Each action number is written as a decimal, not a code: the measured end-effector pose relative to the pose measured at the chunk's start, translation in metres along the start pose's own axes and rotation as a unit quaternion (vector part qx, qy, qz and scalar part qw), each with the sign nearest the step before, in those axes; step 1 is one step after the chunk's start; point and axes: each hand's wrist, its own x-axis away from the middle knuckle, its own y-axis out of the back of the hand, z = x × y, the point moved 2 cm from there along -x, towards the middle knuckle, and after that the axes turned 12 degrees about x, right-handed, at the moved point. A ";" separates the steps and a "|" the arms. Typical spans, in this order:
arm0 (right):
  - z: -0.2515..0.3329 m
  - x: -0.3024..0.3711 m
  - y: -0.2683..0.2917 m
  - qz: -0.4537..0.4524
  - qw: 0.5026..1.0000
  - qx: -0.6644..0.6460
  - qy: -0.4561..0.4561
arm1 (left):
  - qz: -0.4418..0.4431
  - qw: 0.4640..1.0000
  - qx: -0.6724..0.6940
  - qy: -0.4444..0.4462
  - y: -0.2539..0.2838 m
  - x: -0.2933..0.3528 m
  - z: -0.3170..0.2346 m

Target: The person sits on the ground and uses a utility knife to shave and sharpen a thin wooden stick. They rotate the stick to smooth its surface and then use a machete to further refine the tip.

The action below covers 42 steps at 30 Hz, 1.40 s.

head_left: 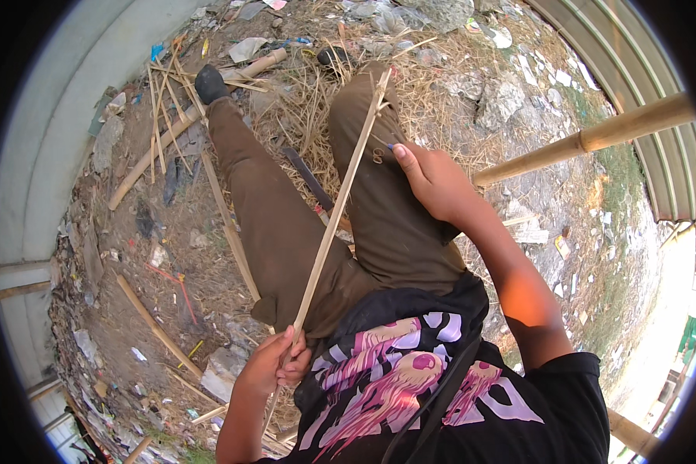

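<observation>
A long, pale split bamboo strip (339,209) slants from my lap up over my thigh. My left hand (277,360) is closed around its lower part, near my hip. Over my bent right knee, my right hand (433,179) is closed on a thin knife-like tool (380,141) with a bit of blue at the thumb. Its narrow end reaches toward the strip's upper part; whether it touches cannot be told. Most of this tool is hidden in the fist. A thin curled shaving (378,155) hangs below it. The strip's top end looks rough and splintered.
A dark flat blade (309,179) lies between my legs. Split bamboo sticks (161,116) rest across a bamboo pole (143,172) by my left foot. Another bamboo pole (580,142) juts in from the right. Dry straw, stones and litter cover the ground; corrugated sheeting (634,62) stands beyond.
</observation>
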 end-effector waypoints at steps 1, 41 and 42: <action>0.001 0.007 -0.008 -0.040 0.999 0.028 0.007 | -0.013 1.000 -0.002 -0.007 -0.012 -0.013 -0.011; 0.024 0.010 -0.034 -0.153 0.959 0.230 0.069 | 0.254 0.919 0.290 0.077 -0.099 -0.160 -0.084; 0.023 0.009 -0.033 -0.148 0.958 0.235 0.073 | 0.256 0.918 0.292 0.085 -0.096 -0.154 -0.077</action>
